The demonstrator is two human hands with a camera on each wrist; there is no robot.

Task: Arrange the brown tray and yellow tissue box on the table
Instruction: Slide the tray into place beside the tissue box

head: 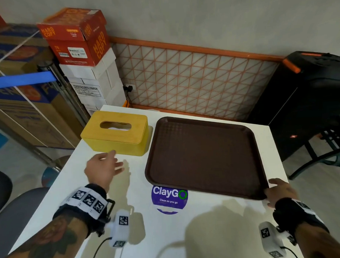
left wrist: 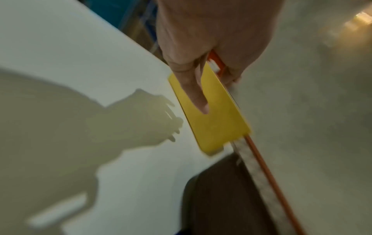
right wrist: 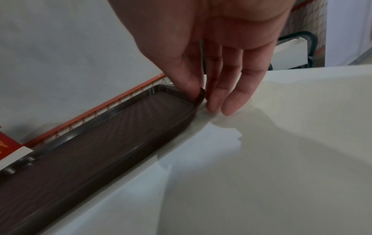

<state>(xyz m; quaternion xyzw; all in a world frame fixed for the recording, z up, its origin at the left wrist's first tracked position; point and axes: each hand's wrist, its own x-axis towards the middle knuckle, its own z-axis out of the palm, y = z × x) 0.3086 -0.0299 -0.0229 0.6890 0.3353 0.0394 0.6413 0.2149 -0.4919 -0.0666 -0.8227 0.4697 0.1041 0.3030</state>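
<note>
Brown tray flat on the white counter, right of centre, long edges roughly parallel to the counter's far edge. Yellow tissue box just beside the tray's far-left corner, upright, slot facing up, a narrow strip of counter visible between the two.

Right hand at the tray's near-right corner: thumb over the rim, fingers straight and pointing down against the counter outside the corner. Pinch light, at the rim only. Judged purpose: corner contact allows sliding or pivoting of the tray without lifting it.

Left hand spread wide, holding nothing, just in front of the tissue box's near face; contact cannot be confirmed from the head view. In the left wrist view, thumb extended across the yellow face, image blurred. Judged purpose: reach toward the box for a push or a grasp of its near side.

Judged state of task: both items on the counter and side by side, final alignment not yet settled.

Counter surface smooth, white, slightly glossy, with strong hand shadows. Round purple "ClayGo" sticker at the tray's near edge, partly covered by it. Behind the counter, an orange-framed lattice panel against a grey wall. To the left, stacked paper boxes; to the right, a black speaker-like unit on a stand.
</note>
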